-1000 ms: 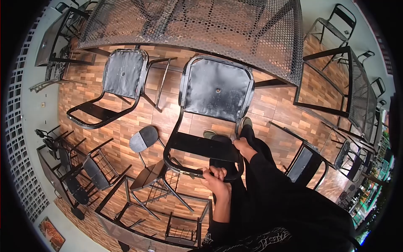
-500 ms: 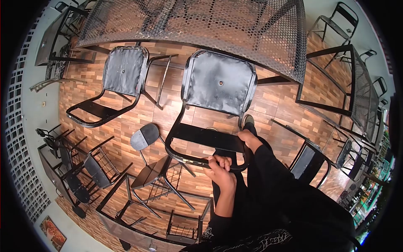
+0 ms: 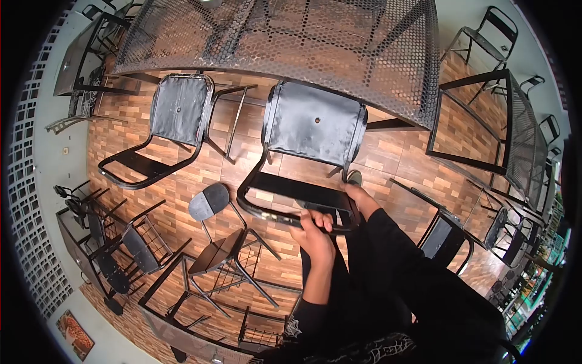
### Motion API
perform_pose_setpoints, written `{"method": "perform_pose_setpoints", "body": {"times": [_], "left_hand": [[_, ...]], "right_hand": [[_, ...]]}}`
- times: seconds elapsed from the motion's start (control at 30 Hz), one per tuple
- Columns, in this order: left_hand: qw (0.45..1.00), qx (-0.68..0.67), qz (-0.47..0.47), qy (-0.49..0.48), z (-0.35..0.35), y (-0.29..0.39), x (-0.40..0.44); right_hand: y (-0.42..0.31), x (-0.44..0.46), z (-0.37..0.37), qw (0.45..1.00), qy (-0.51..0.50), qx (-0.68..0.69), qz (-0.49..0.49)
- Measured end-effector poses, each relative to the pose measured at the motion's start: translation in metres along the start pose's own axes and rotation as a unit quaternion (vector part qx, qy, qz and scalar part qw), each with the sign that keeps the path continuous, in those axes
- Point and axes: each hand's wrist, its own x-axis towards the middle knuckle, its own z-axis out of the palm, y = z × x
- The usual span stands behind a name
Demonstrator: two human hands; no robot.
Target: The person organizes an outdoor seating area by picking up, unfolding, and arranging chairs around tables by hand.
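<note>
A black metal chair [image 3: 315, 118] with a padded seat stands in front of me, its back toward me and its seat edge under the mesh-topped table [image 3: 273, 48]. My left hand [image 3: 315, 239] is closed around the top rail of its backrest. At the right side of the same backrest frame, my right hand [image 3: 362, 201] grips the tube; part of its fingers is hidden behind the frame. My shoe [image 3: 354, 177] shows on the floor just beyond that hand.
Another black chair [image 3: 179, 109] stands to the left at the same table. A chair with a rounded back [image 3: 209, 202] is behind on the left, near a second table frame [image 3: 157, 303]. On the right are a dark chair [image 3: 439, 233] and a mesh table [image 3: 524, 133].
The held chair's backrest has shifted slightly up in view, toward the table, with both hands still on it. The seat appears a little farther under the table edge.
</note>
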Motion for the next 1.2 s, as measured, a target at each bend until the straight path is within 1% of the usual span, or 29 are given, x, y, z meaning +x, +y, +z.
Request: {"method": "perform_pose_setpoints", "body": {"times": [0.03, 0.07, 0.1, 0.13, 0.17, 0.2, 0.23, 0.27, 0.3, 0.37, 0.4, 0.43, 0.47, 0.5, 0.53, 0.57, 0.6, 0.63, 0.67, 0.7, 0.73, 0.77, 0.83, 0.87, 0.93, 1.0, 1.07, 1.13, 1.2], "left_hand": [[1.000, 0.013, -0.001, -0.014, 0.001, -0.001, 0.003], [0.999, 0.024, 0.003, -0.030, 0.003, -0.001, 0.005], [0.999, -0.003, 0.008, -0.032, 0.002, -0.004, 0.012], [0.999, -0.005, 0.023, -0.040, 0.003, -0.003, 0.013], [0.999, 0.004, 0.017, -0.050, 0.002, -0.001, 0.010], [0.998, 0.012, 0.010, -0.062, 0.003, 0.001, 0.007], [0.996, 0.026, 0.005, -0.083, 0.001, 0.005, 0.006], [0.991, 0.041, 0.000, -0.130, -0.011, 0.004, 0.014], [0.990, 0.067, -0.022, -0.125, -0.013, 0.009, 0.015], [0.982, 0.134, -0.087, -0.101, -0.023, 0.015, 0.019], [0.970, 0.165, -0.128, -0.122, -0.029, 0.019, 0.026], [0.950, 0.235, -0.169, -0.119, -0.027, 0.037, 0.028], [0.944, 0.253, -0.194, -0.082, -0.033, 0.045, 0.039], [0.939, 0.287, -0.190, -0.025, -0.036, 0.050, 0.055], [0.912, 0.381, -0.152, -0.013, -0.055, 0.057, 0.087], [0.877, 0.470, 0.015, -0.098, -0.043, 0.082, 0.079], [0.761, 0.590, 0.236, -0.132, -0.031, 0.108, 0.070], [0.630, 0.645, 0.422, -0.097, -0.018, 0.134, 0.061], [0.628, 0.645, 0.423, -0.108, -0.017, 0.142, 0.073], [0.533, 0.670, 0.432, -0.283, -0.017, 0.148, 0.090], [0.416, 0.668, 0.428, -0.444, -0.014, 0.161, 0.100], [0.410, 0.666, 0.432, -0.449, -0.017, 0.170, 0.103], [0.245, 0.739, 0.310, -0.545, -0.017, 0.180, 0.095], [0.246, 0.709, 0.372, -0.547, -0.026, 0.177, 0.102], [0.224, 0.735, 0.357, -0.531, -0.029, 0.164, 0.117], [0.208, 0.741, 0.364, -0.525, -0.027, 0.161, 0.116], [0.198, 0.752, 0.360, -0.516, -0.032, 0.163, 0.114], [0.247, 0.730, 0.338, -0.540, -0.027, 0.163, 0.120], [0.251, 0.727, 0.335, -0.545, -0.027, 0.162, 0.116]], "right_hand": [[-0.006, -0.017, 0.001, 0.999, 0.014, 0.039, 0.017], [0.000, -0.011, -0.004, 0.999, 0.006, 0.038, 0.013], [0.019, 0.018, -0.012, 0.982, -0.057, 0.176, 0.028], [0.025, 0.027, -0.015, 0.942, -0.123, 0.309, 0.044], [0.020, 0.011, -0.014, 0.932, -0.149, 0.325, 0.055], [0.011, -0.014, -0.011, 0.934, -0.127, 0.333, 0.024], [-0.002, -0.050, -0.007, 0.934, -0.120, 0.336, 0.021], [-0.010, -0.081, -0.003, 0.933, -0.111, 0.343, 0.018], [0.008, -0.055, -0.009, 0.933, -0.138, 0.331, 0.034], [-0.014, -0.132, -0.002, 0.941, -0.137, 0.308, 0.034], [-0.023, -0.168, 0.004, 0.950, -0.130, 0.280, 0.042], [-0.016, -0.164, 0.007, 0.934, -0.160, 0.317, 0.021], [-0.020, -0.182, 0.016, 0.942, -0.116, 0.316, 0.005], [-0.023, -0.201, 0.022, 0.952, -0.124, 0.276, -0.034], [-0.032, -0.249, 0.032, 0.974, -0.071, 0.174, -0.127], [-0.026, -0.243, 0.044, 0.962, -0.019, 0.008, -0.273], [-0.019, -0.236, 0.056, 0.902, 0.084, -0.153, -0.394], [-0.019, -0.253, 0.076, 0.836, 0.191, -0.293, -0.422], [-0.021, -0.275, 0.093, 0.785, 0.231, -0.387, -0.426], [-0.022, -0.297, 0.110, 0.722, 0.273, -0.473, -0.425], [-0.029, -0.307, 0.125, 0.698, 0.258, -0.518, -0.422], [-0.026, -0.283, 0.135, 0.676, 0.282, -0.520, -0.440], [-0.033, -0.257, 0.140, 0.682, 0.287, -0.528, -0.418], [-0.034, -0.252, 0.139, 0.687, 0.283, -0.543, -0.392], [-0.029, -0.253, 0.137, 0.655, 0.319, -0.535, -0.428], [-0.035, -0.254, 0.136, 0.648, 0.331, -0.525, -0.441], [-0.031, -0.257, 0.138, 0.661, 0.321, -0.535, -0.416], [-0.035, -0.255, 0.138, 0.660, 0.319, -0.540, -0.414], [-0.028, -0.252, 0.135, 0.654, 0.314, -0.549, -0.416]]}}
